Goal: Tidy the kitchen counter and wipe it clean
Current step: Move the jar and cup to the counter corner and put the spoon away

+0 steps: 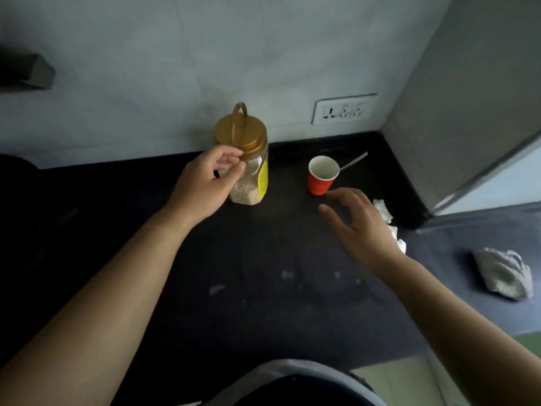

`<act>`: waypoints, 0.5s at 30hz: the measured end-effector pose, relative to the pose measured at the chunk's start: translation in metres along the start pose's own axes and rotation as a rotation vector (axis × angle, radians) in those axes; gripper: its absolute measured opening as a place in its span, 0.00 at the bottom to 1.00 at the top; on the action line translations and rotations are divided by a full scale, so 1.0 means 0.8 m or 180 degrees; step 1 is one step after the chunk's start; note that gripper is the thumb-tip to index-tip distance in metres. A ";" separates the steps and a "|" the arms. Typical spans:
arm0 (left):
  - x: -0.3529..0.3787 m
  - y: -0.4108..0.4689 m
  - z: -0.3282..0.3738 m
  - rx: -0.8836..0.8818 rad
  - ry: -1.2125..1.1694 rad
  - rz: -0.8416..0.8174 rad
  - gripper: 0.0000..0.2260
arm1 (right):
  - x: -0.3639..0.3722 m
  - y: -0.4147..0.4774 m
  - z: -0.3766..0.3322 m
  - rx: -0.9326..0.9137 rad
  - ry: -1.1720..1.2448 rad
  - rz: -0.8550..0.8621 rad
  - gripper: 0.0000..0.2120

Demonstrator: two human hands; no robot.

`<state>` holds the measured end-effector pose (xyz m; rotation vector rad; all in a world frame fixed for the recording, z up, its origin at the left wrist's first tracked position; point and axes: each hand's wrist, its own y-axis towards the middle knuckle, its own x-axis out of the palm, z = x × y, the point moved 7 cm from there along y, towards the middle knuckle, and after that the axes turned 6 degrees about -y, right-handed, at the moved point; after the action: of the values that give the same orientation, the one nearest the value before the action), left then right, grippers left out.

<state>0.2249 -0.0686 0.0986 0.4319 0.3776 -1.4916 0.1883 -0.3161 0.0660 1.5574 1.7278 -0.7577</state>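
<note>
While the table (263, 259) lies bare mid-frame, left hand (202, 183) fingers curl at the grain-filled jar (248, 162); right hand (363, 227) fingers spread near the empty cup (322, 177).

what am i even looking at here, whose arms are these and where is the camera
There is no machine: one camera worn on a person's head looks down at their own bare arms over a dark kitchen counter. The left hand is by a clear jar with a gold lid, fingers curled near it. The right hand is open, reaching toward a red paper cup, holding nothing. A spoon lies behind the cup, crumpled tissue sits beside the right hand, and a white bundle lies off to the right.
</note>
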 end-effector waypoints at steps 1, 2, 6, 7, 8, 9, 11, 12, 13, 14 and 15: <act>-0.005 0.015 0.002 0.0008 0.0047 0.0129 0.12 | 0.000 0.020 0.005 -0.0044 -0.0050 -0.0044 0.18; -0.009 0.030 0.005 0.0003 0.0100 0.0247 0.12 | 0.000 0.041 0.011 -0.0054 -0.0107 -0.0094 0.18; -0.020 0.083 0.005 -0.0120 0.0329 0.0645 0.16 | 0.011 0.116 0.029 -0.0100 -0.0389 -0.0280 0.23; -0.018 0.094 0.004 -0.0136 0.0370 0.0686 0.17 | 0.016 0.132 0.035 -0.0101 -0.0514 -0.0361 0.25; -0.015 0.104 0.003 -0.0170 0.0397 0.0696 0.18 | 0.023 0.146 0.040 -0.0122 -0.0656 -0.0448 0.26; -0.012 0.114 0.000 -0.0222 0.0397 0.0691 0.18 | 0.030 0.158 0.044 -0.0146 -0.0795 -0.0535 0.27; -0.004 0.131 -0.006 -0.0342 0.0358 0.0646 0.19 | 0.046 0.180 0.050 -0.0167 -0.1040 -0.0693 0.29; 0.000 0.138 -0.009 -0.0408 0.0332 0.0613 0.19 | 0.053 0.190 0.053 -0.0178 -0.1145 -0.0749 0.30; 0.005 0.144 -0.013 -0.0466 0.0298 0.0581 0.19 | 0.059 0.199 0.056 -0.0195 -0.1253 -0.0779 0.31; 0.009 0.150 -0.017 -0.0506 0.0271 0.0551 0.18 | 0.064 0.206 0.058 -0.0197 -0.1362 -0.0798 0.31; 0.014 0.156 -0.021 -0.0537 0.0265 0.0519 0.18 | 0.067 0.213 0.060 -0.0186 -0.1465 -0.0808 0.31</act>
<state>0.3503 -0.0661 0.0841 0.3819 0.5181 -1.2751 0.3599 -0.3029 -0.0024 1.0295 1.5921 -1.0846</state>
